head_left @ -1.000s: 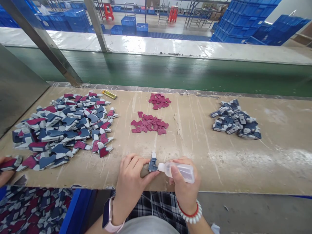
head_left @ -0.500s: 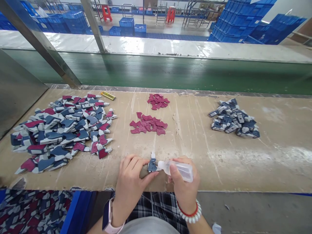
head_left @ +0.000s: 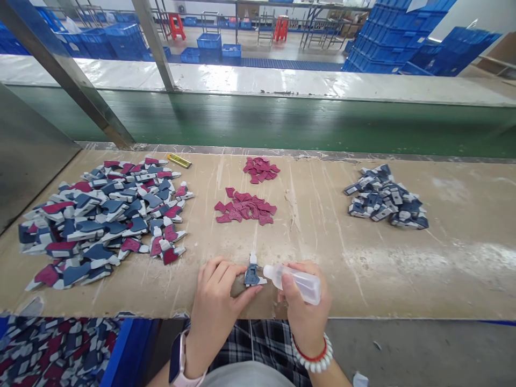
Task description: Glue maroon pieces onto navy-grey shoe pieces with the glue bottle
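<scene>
The left hand (head_left: 215, 295) pinches a small navy-and-white shoe-upper piece (head_left: 252, 276) between thumb and fingers, its white tab pointing away from the person, close to the near edge of the desk (head_left: 419, 274) and a little left of its middle. The right hand (head_left: 303, 303) grips a translucent plastic squeeze bottle (head_left: 296, 283) on its side, with its nozzle just beside the piece, and neither hand is open. The step in hand appears to be bringing the bottle's nozzle to this one piece, and it seems to call for a firm pinch and careful aim, since the piece is small and the left fingers wrap close around it. A pink-strapped smartwatch (head_left: 177, 360) sits on the left wrist, and a white-beaded bracelet (head_left: 312, 355) on the right. Toward the desk's left end lies a large heap of mixed navy, crimson and white pieces (head_left: 100, 220), with a small yellow strip (head_left: 179, 160) near the far edge just beyond it. Two clusters of crimson pieces (head_left: 245, 208) lie mid-desk, and a tidier pile of navy-and-white pieces (head_left: 385, 198) sits toward the right. More mixed pieces (head_left: 52, 349) lie below the desk's near edge at the left.
</scene>
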Action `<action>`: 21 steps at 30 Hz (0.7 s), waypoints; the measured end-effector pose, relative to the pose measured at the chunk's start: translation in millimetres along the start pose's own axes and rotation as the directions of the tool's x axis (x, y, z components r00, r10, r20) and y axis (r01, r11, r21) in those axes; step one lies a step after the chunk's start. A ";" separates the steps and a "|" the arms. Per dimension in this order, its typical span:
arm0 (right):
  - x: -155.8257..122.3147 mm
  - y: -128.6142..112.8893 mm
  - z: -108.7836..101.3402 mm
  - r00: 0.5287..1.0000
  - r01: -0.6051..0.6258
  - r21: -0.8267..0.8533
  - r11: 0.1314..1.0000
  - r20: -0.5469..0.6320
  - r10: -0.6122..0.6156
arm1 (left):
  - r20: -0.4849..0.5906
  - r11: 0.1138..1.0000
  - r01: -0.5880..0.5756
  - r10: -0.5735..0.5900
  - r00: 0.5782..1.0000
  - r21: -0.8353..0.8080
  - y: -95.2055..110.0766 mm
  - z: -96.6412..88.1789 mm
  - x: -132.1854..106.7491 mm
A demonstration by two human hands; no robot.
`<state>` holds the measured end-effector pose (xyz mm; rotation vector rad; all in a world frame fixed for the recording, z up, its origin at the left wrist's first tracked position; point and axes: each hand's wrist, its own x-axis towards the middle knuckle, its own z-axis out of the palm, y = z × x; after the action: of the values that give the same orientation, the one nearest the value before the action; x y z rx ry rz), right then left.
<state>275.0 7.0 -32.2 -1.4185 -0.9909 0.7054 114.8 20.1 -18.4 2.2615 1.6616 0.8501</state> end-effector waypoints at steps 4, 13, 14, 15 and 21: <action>-2.0 0.7 0.8 0.997 0.063 -0.020 0.998 -0.042 -0.064 | 0.001 1.000 -0.001 0.001 1.000 0.003 0.2 -0.4 0.0; -4.6 -1.3 2.1 0.986 0.133 -0.046 0.990 -0.090 -0.137 | -0.005 1.000 0.004 -0.004 1.000 -0.006 0.6 -0.4 0.2; -4.7 -1.4 2.1 0.987 0.128 -0.045 0.991 -0.095 -0.132 | -0.005 1.000 0.004 -0.004 1.000 -0.006 0.5 -0.4 0.2; -4.9 -1.6 1.9 0.987 0.123 -0.044 0.991 -0.100 -0.127 | -0.005 1.000 0.003 -0.003 1.000 -0.007 0.6 -0.4 0.3; -5.1 -2.7 0.9 0.988 0.094 -0.044 0.995 -0.119 -0.099 | 0.002 1.000 0.005 -0.005 1.000 -0.011 2.0 -1.9 1.2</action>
<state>271.5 2.8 -30.4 -1.4196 -0.9749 0.5254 115.6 20.2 -15.5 2.2494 1.6570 0.8535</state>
